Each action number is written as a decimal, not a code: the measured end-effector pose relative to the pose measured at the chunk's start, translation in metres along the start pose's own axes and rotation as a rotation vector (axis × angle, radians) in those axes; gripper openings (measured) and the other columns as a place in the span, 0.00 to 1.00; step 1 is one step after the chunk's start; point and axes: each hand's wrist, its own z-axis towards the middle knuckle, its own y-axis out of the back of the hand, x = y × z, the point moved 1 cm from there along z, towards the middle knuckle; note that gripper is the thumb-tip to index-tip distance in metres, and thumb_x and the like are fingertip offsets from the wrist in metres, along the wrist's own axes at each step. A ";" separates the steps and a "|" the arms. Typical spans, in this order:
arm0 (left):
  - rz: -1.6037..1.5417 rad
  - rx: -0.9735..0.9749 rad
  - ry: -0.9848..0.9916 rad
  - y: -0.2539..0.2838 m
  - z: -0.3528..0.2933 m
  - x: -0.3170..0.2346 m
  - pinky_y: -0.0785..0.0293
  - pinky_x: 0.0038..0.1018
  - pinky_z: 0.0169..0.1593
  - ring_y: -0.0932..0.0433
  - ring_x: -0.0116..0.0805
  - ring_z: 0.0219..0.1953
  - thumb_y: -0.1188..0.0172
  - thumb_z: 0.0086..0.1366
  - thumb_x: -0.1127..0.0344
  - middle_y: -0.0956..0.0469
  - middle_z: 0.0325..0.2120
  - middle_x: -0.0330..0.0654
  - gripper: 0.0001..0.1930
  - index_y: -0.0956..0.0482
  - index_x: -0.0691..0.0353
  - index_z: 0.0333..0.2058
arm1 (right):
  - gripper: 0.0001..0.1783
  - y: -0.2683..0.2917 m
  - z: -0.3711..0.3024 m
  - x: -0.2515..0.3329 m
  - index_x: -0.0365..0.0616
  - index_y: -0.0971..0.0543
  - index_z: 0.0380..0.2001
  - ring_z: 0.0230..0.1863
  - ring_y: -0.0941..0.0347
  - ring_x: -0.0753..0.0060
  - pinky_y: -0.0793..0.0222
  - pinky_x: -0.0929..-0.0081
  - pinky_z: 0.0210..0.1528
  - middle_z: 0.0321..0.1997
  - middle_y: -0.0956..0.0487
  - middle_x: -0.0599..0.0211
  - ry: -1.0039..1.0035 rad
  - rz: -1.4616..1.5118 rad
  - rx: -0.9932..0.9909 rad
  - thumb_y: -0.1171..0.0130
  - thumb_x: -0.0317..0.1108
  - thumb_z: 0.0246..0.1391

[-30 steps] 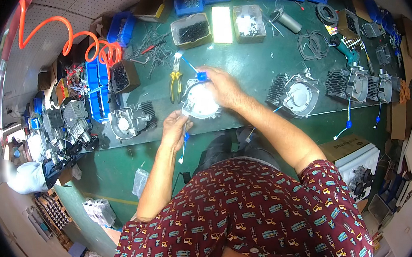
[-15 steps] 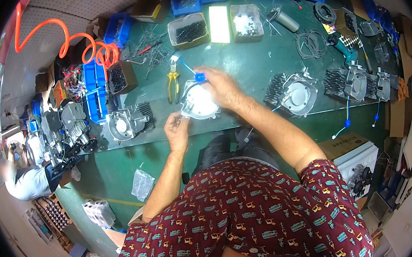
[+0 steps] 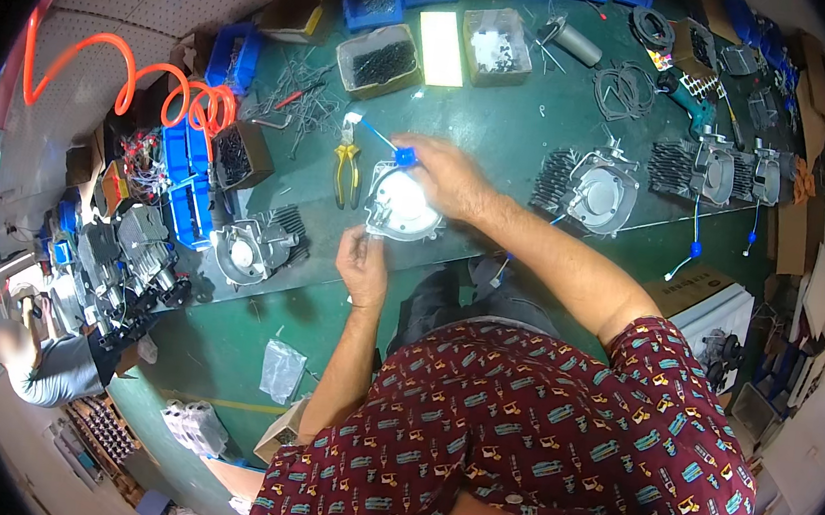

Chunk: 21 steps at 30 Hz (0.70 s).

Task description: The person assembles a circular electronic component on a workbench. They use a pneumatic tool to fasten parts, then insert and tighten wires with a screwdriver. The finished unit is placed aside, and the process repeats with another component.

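Observation:
A silvery metal engine casting point(image 3: 406, 207), brightly lit, stands at the near edge of the green bench. My right hand point(image 3: 444, 177) is closed round its upper right side, beside a blue connector point(image 3: 405, 157) on a short cable with a white plug. At the casting's lower left edge, my left hand point(image 3: 362, 264) has its fingers pinched together; anything between them is too small to make out. Yellow-handled pliers point(image 3: 346, 172) lie just left of the casting. Another finned engine casting point(image 3: 247, 252) rests farther left.
More finned castings point(image 3: 600, 195) stand to the right, some with hanging cables. Bins of small parts point(image 3: 381, 61) line the back, near a green power drill point(image 3: 692, 104). An orange coiled hose point(image 3: 130, 77) hangs at left. A co-worker point(image 3: 59, 366) is at lower left.
My left hand has shifted slightly right and down along the casting's lower edge. The casting and my right hand have moved a little to the right.

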 end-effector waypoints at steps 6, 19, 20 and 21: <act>0.251 0.031 -0.216 0.002 0.003 -0.003 0.39 0.16 0.35 0.37 0.16 0.31 0.39 0.68 0.75 0.30 0.31 0.29 0.03 0.25 0.67 0.37 | 0.24 -0.004 -0.003 -0.008 0.40 0.24 0.57 0.62 0.27 0.48 0.32 0.60 0.65 0.60 0.22 0.52 0.043 0.053 -0.022 0.44 0.28 0.55; 0.330 0.161 0.001 0.029 0.009 -0.025 0.22 0.27 0.44 0.19 0.29 0.38 0.41 0.64 0.75 0.18 0.41 0.45 0.12 0.20 0.71 0.46 | 0.11 0.062 0.001 0.051 0.35 0.19 0.44 0.40 0.21 0.70 0.26 0.71 0.44 0.39 0.16 0.57 -0.033 0.069 -0.351 0.46 0.30 0.65; 0.444 0.135 -0.089 0.031 0.008 -0.050 0.22 0.27 0.43 0.19 0.28 0.36 0.40 0.64 0.74 0.18 0.41 0.45 0.11 0.19 0.70 0.44 | 0.13 0.062 -0.001 0.060 0.35 0.19 0.47 0.43 0.20 0.71 0.25 0.72 0.43 0.44 0.15 0.56 0.018 0.107 -0.427 0.46 0.31 0.67; 0.294 0.138 0.018 0.032 0.003 -0.071 0.22 0.26 0.40 0.20 0.27 0.32 0.40 0.66 0.72 0.17 0.40 0.45 0.09 0.17 0.68 0.42 | 0.13 0.057 -0.003 0.090 0.35 0.19 0.48 0.47 0.20 0.68 0.25 0.70 0.47 0.48 0.16 0.55 0.019 0.247 -0.434 0.47 0.32 0.68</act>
